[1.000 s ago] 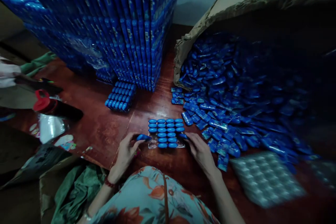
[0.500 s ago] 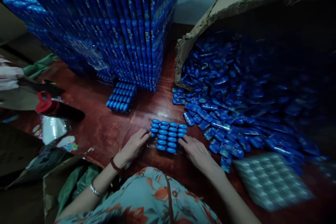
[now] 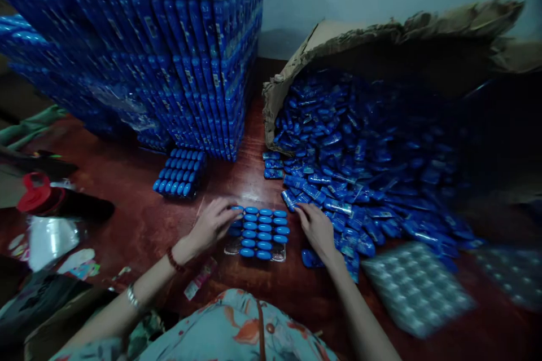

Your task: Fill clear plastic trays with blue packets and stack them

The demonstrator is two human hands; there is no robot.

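Note:
Several glossy blue pieces stand in rows in a clear tray (image 3: 277,256) in front of me. At the tray's back left corner, my left hand (image 3: 215,219) has its fingers closed on a blue piece (image 3: 236,210). To the right of the rows, my right hand (image 3: 317,228) reaches the near edge of the loose blue packets (image 3: 339,206); its thumb and fingertips are pinched at a packet (image 3: 289,200). A second block of blue pieces (image 3: 180,172) sits behind and to the left.
A tall stack of blue packs (image 3: 186,67) stands at the back left. A torn cardboard box (image 3: 277,90) spills packets at the right. Clear trays (image 3: 419,287) lie front right. A dark bottle with a red lid (image 3: 40,194) lies at the left.
My left hand has moved from the tray's side to its back left corner. My right hand has left the rows for the loose packets. The view has shifted, and a pink wrapper shows near my left wrist.

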